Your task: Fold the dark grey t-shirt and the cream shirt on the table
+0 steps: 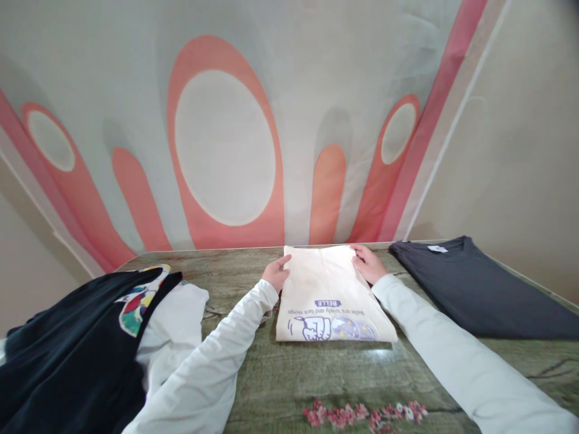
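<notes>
A cream T-shirt (321,277), folded into a neat rectangle, lies flat in the middle of the table. Its purple "BELLE" print and cartoon drawing appear upside down near the close edge. At the shirt's far left edge, my left hand (275,273) pinches the cloth, thumb on top. My right hand (368,264) grips the far right edge, its fingers closed over the border. Any fingers beneath the cloth are hidden.
To the left lies a loose pile with a black garment (76,325) and a white garment (178,325). A dark grey T-shirt (479,289) is spread at the right. The wood-patterned table (271,386) meets a patterned backdrop (298,120) at its far edge.
</notes>
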Demonstrator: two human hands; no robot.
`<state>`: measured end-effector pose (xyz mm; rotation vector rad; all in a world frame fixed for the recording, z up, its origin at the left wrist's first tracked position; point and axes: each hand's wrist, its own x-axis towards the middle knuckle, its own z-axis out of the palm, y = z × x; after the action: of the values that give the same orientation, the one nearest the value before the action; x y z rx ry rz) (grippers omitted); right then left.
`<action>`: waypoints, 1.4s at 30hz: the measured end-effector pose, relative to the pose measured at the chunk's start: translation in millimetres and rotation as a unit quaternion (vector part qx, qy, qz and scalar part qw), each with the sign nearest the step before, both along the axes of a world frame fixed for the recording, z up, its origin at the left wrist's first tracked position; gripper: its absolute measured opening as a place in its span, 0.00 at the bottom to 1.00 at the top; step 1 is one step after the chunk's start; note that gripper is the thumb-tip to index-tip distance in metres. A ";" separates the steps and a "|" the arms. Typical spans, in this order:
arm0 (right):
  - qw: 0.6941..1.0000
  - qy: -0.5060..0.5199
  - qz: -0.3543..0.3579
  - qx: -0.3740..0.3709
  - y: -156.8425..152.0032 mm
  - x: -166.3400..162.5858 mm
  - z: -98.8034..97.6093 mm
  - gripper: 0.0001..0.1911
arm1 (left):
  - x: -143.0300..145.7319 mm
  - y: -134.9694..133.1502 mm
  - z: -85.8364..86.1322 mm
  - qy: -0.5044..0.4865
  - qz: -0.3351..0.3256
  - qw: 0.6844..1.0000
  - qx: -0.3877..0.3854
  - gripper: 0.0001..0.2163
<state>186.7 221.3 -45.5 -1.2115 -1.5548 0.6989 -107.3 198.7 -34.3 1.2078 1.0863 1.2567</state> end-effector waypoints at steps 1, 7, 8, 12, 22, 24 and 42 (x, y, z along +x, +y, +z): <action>1.000 0.003 0.003 -0.002 -0.5 0.0 0.8 0.21 | -0.6 0.8 -1.1 0.011 0.002 1.000 0.001 0.27; 0.999 0.001 -0.028 -0.024 1.6 0.5 0.4 0.22 | -2.7 2.7 0.9 0.059 0.018 0.998 -0.001 0.27; 0.999 -0.002 -0.043 -0.030 2.7 0.8 -0.4 0.23 | -2.7 1.7 3.5 0.064 0.021 0.998 -0.001 0.27; 0.993 -0.003 -0.102 -0.056 8.8 3.1 -4.1 0.23 | -2.0 -5.2 15.7 0.090 0.028 0.996 0.002 0.26; 0.987 -0.017 -0.152 -0.052 26.3 2.0 -3.6 0.20 | -1.3 -10.0 20.7 0.054 -0.018 0.998 0.012 0.25; 0.990 -0.025 -0.134 -0.025 26.9 0.5 -3.2 0.19 | -4.2 -6.2 17.2 0.050 -0.024 0.998 -0.001 0.23; 0.976 -0.188 -0.097 0.046 20.9 10.1 -5.2 0.23 | 9.2 -25.9 20.7 0.480 -0.014 0.857 0.188 0.24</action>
<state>196.8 242.3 -50.8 -1.4618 -1.7233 0.2762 -98.1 172.8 -13.6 2.2721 1.5343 0.8256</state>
